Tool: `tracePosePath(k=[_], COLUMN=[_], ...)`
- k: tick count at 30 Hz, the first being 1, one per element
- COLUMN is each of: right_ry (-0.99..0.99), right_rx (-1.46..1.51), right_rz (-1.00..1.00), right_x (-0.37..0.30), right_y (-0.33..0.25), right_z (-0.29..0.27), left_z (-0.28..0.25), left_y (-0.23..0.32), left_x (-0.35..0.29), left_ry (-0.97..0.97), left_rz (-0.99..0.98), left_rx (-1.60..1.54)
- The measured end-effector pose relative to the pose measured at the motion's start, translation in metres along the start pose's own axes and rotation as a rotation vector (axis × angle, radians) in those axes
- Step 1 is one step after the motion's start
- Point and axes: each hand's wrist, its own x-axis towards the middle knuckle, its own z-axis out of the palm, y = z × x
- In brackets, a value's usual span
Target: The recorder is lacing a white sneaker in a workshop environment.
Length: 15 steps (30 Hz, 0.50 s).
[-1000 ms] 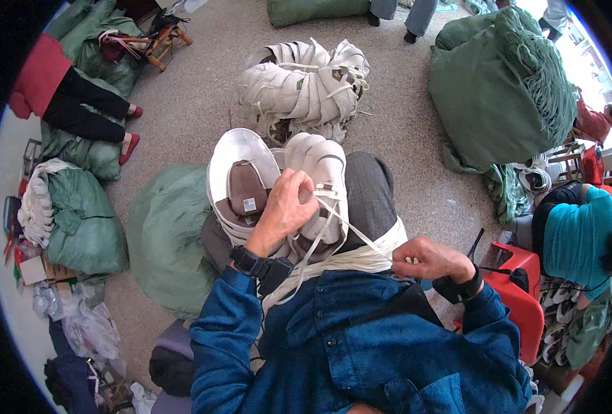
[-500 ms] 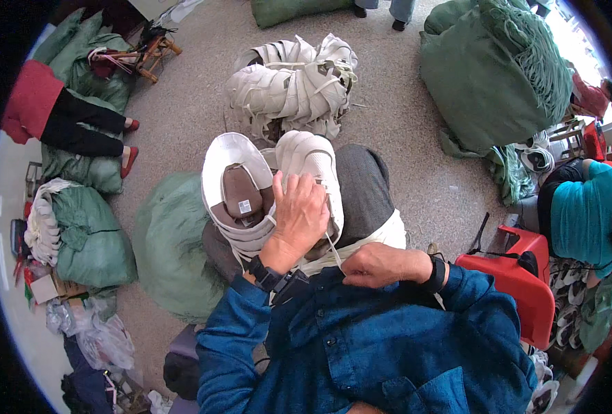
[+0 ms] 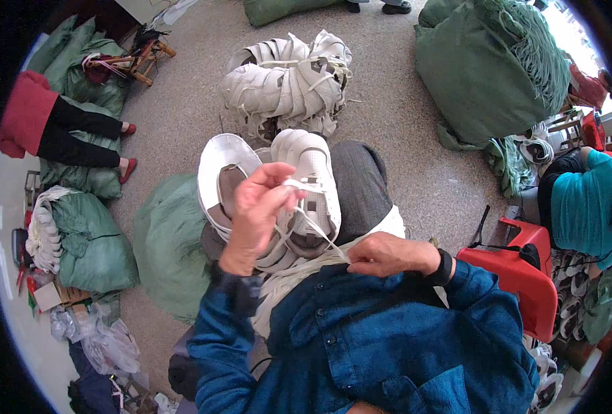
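Note:
Across my lap lies a nested stack of white shoe uppers (image 3: 314,157), the front one with its eyelets facing up. A white shoelace (image 3: 313,222) runs from that upper toward my body. My left hand (image 3: 256,210) is raised over the stack, thumb and fingers pinched on a loop of the lace. Lower right, my right hand (image 3: 388,255) is closed on the lace near my shirt front, its fingertips partly hidden. Left of the eyelets, a white upper with brown lining (image 3: 216,162) opens upward. White laces (image 3: 278,303) lie bunched on my lap.
A curled bundle of white uppers (image 3: 282,86) sits on the floor ahead. Green sacks stand around, a large one (image 3: 485,76) at far right and another (image 3: 171,241) by my left knee. A red plastic chair (image 3: 519,276) is at right. Co-workers are at both sides.
My left hand has lifted off the front upper and moved left, drawing up a lace loop and uncovering the eyelets. My right hand stays closed on the lace, shifted slightly right.

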Motion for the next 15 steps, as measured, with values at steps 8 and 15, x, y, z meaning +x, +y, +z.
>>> tracePosePath(k=[8, 15], right_ry=[0.078, 0.734], right_rx=[0.169, 1.0], right_rz=[0.175, 0.071], right_x=[-0.049, -0.088], right_y=[0.007, 0.04], right_z=[-0.018, -0.036], left_z=[-0.083, -0.198], left_y=[0.085, 0.03], left_x=[-0.01, -0.057], left_ry=[-0.034, 0.111], left_rz=[0.242, 0.069], left_rx=[0.927, 1.373])
